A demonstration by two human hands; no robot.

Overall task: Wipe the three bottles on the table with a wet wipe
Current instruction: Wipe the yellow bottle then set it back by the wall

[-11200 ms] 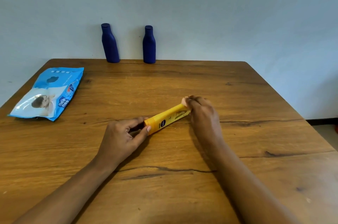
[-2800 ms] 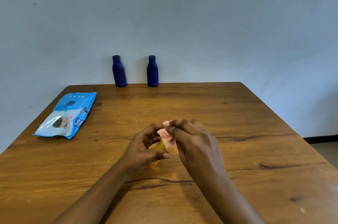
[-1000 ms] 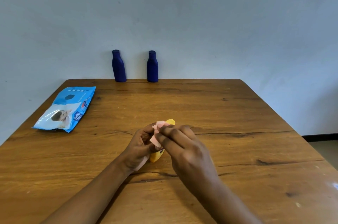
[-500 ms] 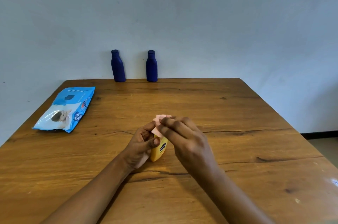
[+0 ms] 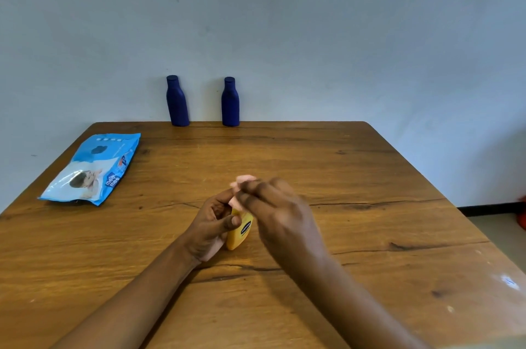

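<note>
**Yellow bottle under the wipe**

At the centre of the grainy wooden table [image 5: 355, 172], the left hand [image 5: 212, 224] grips a smooth, flattened yellow bottle [image 5: 241, 232]. The blurred right hand [image 5: 280, 216] pinches a crumpled pink wet wipe [image 5: 245, 179] against its top. The matte, narrow-necked left blue bottle [image 5: 177, 102] and right blue bottle [image 5: 230, 103] stand at 12 o'clock. A glossy wipes pack [image 5: 94, 167] lies at 10.

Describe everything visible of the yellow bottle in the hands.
The yellow bottle looks like smooth, glossy plastic, with a dark blue oval label on its front. Only its lower body and one rounded end show. The rest is hidden behind the right hand and the pink wipe it holds there. The left hand grips the bottle, thumb across its side. It is tilted, low over the table. Whether it touches the wood cannot be told.
</note>
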